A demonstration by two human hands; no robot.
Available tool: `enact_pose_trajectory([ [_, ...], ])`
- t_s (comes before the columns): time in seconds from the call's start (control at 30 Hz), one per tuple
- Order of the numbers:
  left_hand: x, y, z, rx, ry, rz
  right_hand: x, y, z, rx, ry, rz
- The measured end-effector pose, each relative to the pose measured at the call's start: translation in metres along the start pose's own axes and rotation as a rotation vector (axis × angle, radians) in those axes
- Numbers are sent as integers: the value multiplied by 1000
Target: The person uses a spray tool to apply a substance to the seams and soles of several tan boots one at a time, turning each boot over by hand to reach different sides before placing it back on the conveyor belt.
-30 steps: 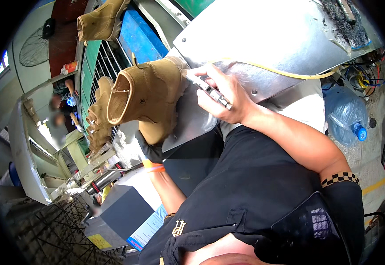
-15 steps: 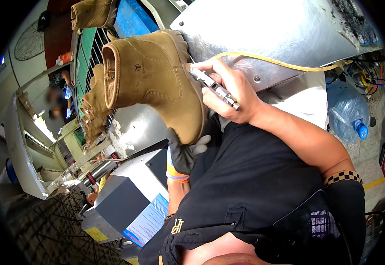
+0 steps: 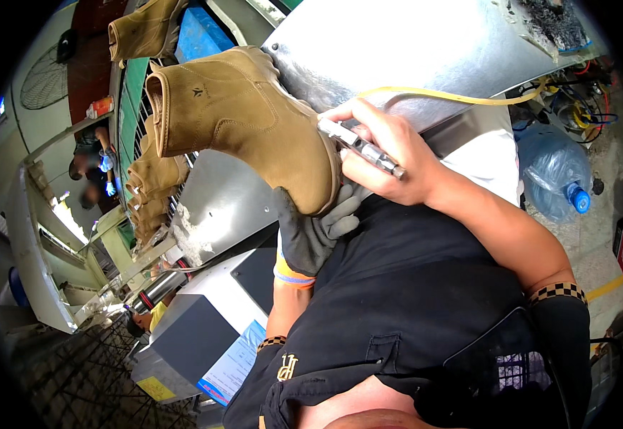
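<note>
Two hands share the work: my gloved left hand point(image 3: 316, 232) cups the toe of the tan boot point(image 3: 243, 121) from below, raised before my chest, while my bare right hand point(image 3: 386, 154) grips a metal tool point(image 3: 360, 146) touching the boot's front.

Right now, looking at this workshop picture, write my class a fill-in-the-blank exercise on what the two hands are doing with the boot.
1. The left hand, gripping the toe of the tan suede boot, wears a grey ____.
2. The bare right hand holds a slim ____ tool against the boot.
3. A ____ hose trails away behind the right hand.

Missing words: glove; metal; yellow
</note>
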State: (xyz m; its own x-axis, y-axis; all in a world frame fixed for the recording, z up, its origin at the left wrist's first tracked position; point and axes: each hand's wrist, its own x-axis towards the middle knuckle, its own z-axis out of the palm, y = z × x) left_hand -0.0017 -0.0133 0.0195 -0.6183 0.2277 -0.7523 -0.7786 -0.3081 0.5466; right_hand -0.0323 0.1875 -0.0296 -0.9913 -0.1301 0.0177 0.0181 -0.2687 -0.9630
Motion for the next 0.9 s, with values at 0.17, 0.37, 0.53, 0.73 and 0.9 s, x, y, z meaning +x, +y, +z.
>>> enact_pose_trajectory([
  [0.17,9,0,-3,-113,-165,-85,-12,-10,-13,-21,-44,47],
  [0.37,14,0,1,-168,-298,-172,-23,-32,-22,-95,-72,163],
  [0.53,25,-2,10,-235,-456,-248,-27,-34,-28,-174,2,88],
  [0.73,39,-4,20,-118,-517,-276,-9,-81,-35,-99,-46,458],
  [0.9,56,-5,34,-162,-576,-266,-8,-93,-37,-115,16,549],
])
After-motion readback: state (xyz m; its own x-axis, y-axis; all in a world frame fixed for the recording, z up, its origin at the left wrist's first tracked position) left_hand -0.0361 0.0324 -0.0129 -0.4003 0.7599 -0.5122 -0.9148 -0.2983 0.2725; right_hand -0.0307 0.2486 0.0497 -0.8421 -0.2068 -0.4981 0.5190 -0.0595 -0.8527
